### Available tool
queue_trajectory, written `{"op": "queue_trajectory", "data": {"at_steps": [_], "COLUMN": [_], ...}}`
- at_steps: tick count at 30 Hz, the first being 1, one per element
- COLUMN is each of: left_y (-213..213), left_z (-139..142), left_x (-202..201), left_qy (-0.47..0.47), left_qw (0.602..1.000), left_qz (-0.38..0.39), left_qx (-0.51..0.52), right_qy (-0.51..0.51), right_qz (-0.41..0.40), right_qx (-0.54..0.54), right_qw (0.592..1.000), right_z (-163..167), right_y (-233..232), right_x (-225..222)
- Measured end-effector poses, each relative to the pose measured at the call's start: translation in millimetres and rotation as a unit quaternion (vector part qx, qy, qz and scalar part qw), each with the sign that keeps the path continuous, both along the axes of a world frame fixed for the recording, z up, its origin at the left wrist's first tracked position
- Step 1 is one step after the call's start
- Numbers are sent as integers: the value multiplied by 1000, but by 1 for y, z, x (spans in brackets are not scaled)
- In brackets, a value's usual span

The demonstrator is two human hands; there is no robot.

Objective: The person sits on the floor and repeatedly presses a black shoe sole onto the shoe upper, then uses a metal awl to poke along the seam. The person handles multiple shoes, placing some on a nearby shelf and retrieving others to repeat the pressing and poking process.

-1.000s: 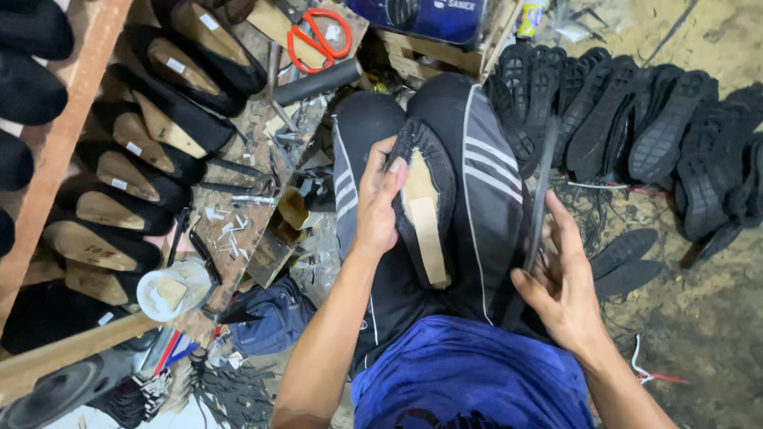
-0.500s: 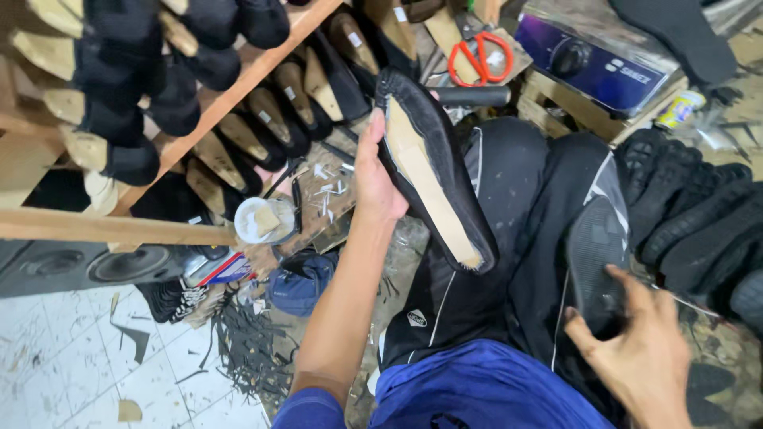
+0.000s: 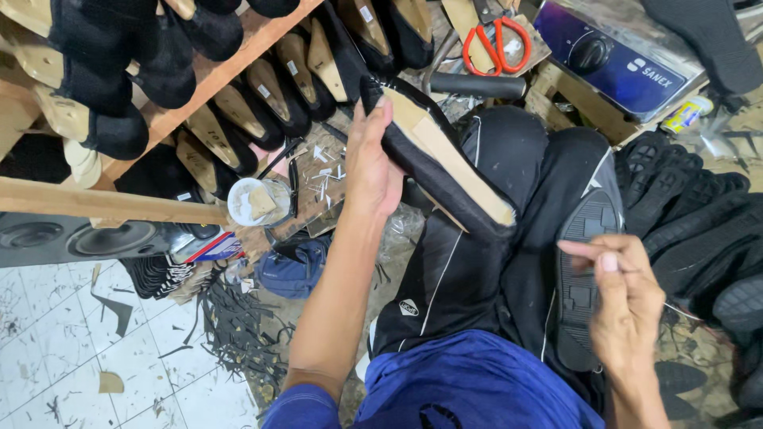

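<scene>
At lower right, the right hand (image 3: 624,306) pinches thumb to fingertips over a ridged black rubber sole (image 3: 584,278) lying on the person's dark trousers. At centre, the left hand (image 3: 372,163) is wrapped firmly around a black shoe upper (image 3: 441,163), its tan flat bottom turned up. Lower left shows white tiled floor (image 3: 48,349) strewn with black scraps. Further, a slanted wooden rack (image 3: 103,202) carries rows of lasted shoes; red-handled scissors (image 3: 497,40) lie at the top.
</scene>
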State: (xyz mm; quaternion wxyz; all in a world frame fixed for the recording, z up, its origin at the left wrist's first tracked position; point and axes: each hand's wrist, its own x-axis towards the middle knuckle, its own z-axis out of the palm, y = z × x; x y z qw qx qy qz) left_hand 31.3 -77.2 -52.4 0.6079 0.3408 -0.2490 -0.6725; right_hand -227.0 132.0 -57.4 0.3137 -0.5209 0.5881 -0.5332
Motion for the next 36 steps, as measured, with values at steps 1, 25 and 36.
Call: {"op": "queue_trajectory", "data": {"at_steps": [1, 25, 36], "left_y": [0, 41, 47], "left_z": [0, 19, 23], "left_x": [-1, -10, -12], "left_qy": [0, 6, -18], "left_qw": [1000, 988, 987], "left_qz": [1, 28, 24], "left_qx": [-16, -149, -157], "right_qy": [-23, 25, 158], "right_qz": [-1, 19, 100], "right_qx": [6, 10, -23], "right_qw": [1000, 999, 982], "right_z": [-2, 27, 49], "right_y": [-3, -17, -27], "right_x": [1, 53, 49]}}
